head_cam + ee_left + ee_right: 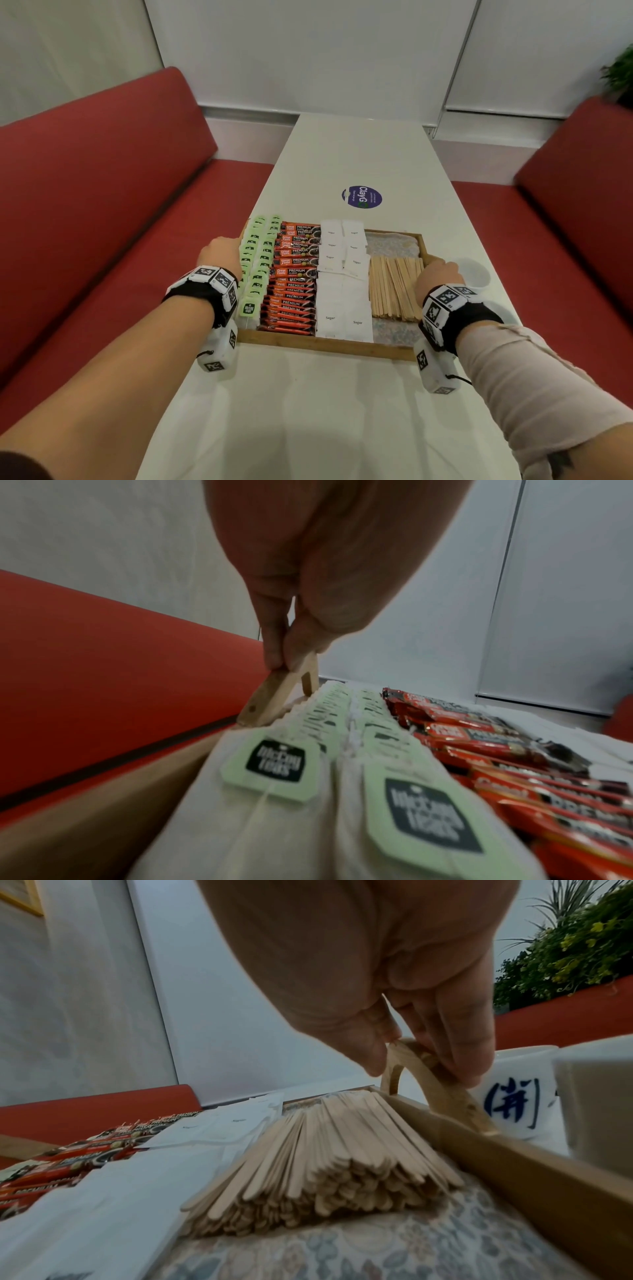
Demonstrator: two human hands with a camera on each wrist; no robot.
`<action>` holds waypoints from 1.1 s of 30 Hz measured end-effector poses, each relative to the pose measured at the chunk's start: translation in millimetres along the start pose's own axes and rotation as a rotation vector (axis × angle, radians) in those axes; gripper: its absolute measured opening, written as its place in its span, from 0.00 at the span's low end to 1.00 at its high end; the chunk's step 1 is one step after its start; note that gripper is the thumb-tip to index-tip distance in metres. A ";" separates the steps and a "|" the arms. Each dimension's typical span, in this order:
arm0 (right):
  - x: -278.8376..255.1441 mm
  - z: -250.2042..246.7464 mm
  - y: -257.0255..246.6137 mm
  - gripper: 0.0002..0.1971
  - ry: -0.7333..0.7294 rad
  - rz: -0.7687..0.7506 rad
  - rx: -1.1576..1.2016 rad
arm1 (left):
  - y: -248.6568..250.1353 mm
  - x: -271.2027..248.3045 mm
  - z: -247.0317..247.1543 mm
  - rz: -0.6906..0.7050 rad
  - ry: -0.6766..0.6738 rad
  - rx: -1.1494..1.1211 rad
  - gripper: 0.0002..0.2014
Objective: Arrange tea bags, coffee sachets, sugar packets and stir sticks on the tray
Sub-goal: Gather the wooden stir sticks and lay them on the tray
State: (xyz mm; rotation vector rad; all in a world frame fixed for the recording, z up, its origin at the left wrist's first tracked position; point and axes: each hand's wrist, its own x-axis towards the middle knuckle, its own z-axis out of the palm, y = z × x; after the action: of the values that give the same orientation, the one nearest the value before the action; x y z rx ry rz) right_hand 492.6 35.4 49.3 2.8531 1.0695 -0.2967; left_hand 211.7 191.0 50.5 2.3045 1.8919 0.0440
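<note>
A wooden tray (pixel 325 346) sits on the white table, filled in columns: green-tagged tea bags (pixel 257 267) at the left, red coffee sachets (pixel 294 277), white sugar packets (pixel 342 274), and a stack of wooden stir sticks (pixel 394 287) at the right. My left hand (pixel 219 253) grips the tray's left wooden handle (pixel 274 699) between thumb and fingers (pixel 274 642). My right hand (pixel 438 277) grips the right handle (pixel 441 1088), its fingers (pixel 459 1042) curled over it. The tea bags (pixel 308 791) and the stir sticks (pixel 329 1156) lie close under the wrists.
White cups (pixel 474 272) stand just right of the tray, one with a blue mark (pixel 514 1104). A round purple sticker (pixel 361 196) lies on the table beyond the tray. Red benches (pixel 102 205) flank the narrow table; a plant (pixel 565 950) stands at the right.
</note>
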 end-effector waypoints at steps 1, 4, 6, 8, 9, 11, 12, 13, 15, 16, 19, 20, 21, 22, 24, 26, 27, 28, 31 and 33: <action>0.4 0.0 -0.3 0.20 0.002 -0.012 0.001 | -1.2 1.4 0.0 -0.018 -0.008 -0.032 0.16; 5.9 -1.7 -2.9 0.21 -0.010 0.020 0.039 | -1.7 5.7 -1.3 0.010 0.010 -0.017 0.15; 11.5 -2.3 -4.5 0.23 -0.006 0.043 0.099 | 1.2 8.2 -3.9 0.044 0.008 0.044 0.13; 17.9 -3.7 -6.4 0.21 0.004 0.029 0.133 | 3.1 13.6 -5.2 0.057 0.010 0.061 0.12; 21.9 -4.0 -7.4 0.19 0.012 0.021 0.145 | 4.0 16.7 -5.2 0.062 0.014 0.058 0.12; 28.7 -6.1 -11.2 0.19 0.017 0.021 0.137 | 7.0 23.3 -6.1 0.073 0.021 0.049 0.13; 32.4 -7.4 -13.3 0.19 0.019 0.031 0.142 | 8.4 26.9 -6.5 0.078 0.021 0.044 0.13; 36.3 -8.0 -15.3 0.19 0.022 0.039 0.153 | 10.2 30.5 -7.1 0.082 0.023 0.045 0.14; 44.5 -9.7 -19.7 0.19 0.022 0.047 0.168 | 13.4 39.1 -7.2 0.095 0.029 0.053 0.14; 48.4 -10.7 -21.5 0.19 0.026 0.055 0.180 | 14.7 44.6 -6.8 0.095 0.034 0.054 0.14; 59.3 -12.8 -26.9 0.19 0.026 0.064 0.203 | 17.6 63.1 -3.4 0.088 0.039 0.046 0.13; 62.5 -14.0 -28.9 0.19 0.020 0.063 0.207 | 17.8 68.7 -2.3 0.094 0.039 0.059 0.14; 66.1 -15.0 -30.5 0.19 0.017 0.060 0.203 | 18.4 73.5 -1.9 0.106 0.041 0.073 0.14; 69.6 -16.5 -32.5 0.19 0.019 0.061 0.197 | 19.2 78.9 -1.6 0.121 0.044 0.083 0.15; 76.7 -19.6 -36.1 0.19 0.020 0.050 0.170 | 21.1 87.4 -1.7 0.157 0.050 0.090 0.16; 82.3 -22.8 -39.7 0.18 0.014 0.041 0.148 | 23.2 96.3 -1.8 0.170 0.049 0.101 0.17; 85.3 -24.1 -41.8 0.19 0.013 0.039 0.139 | 24.4 101.8 -1.3 0.167 0.048 0.106 0.17; 88.5 -25.5 -43.8 0.19 0.016 0.039 0.135 | 25.2 107.1 -1.3 0.158 0.045 0.105 0.17; 97.1 -28.8 -49.7 0.20 0.021 0.054 0.157 | 28.2 120.0 -1.7 0.152 0.030 0.104 0.17; 103.3 -31.2 -54.0 0.20 0.016 0.055 0.162 | 29.8 127.2 -1.7 0.184 0.042 0.118 0.18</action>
State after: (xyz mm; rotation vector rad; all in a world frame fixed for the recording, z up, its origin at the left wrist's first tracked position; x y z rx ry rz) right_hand 537.9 146.8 57.9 3.0261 1.0120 -0.3725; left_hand 265.8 309.9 46.4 2.5705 1.7386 0.0029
